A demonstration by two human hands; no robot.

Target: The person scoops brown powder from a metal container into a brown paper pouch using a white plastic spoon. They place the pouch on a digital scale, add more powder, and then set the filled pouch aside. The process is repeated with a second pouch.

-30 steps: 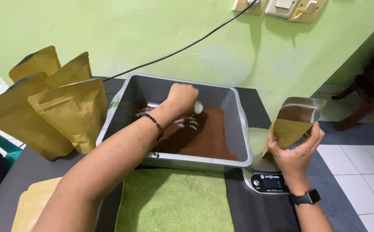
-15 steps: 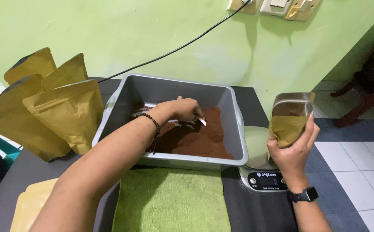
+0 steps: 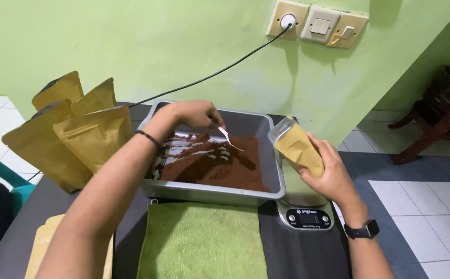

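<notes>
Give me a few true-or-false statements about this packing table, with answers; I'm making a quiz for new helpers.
1. The left hand holds a spoon over the brown powder in the grey tray. True.
2. The right hand holds a glass jar. False: it holds an open gold pouch, tilted beside the tray.
3. A digital scale sits under the right hand. True.
4. The cloth in front of the tray is red. False: it is green.
5. Several gold pouches stand left of the tray. True.
</notes>
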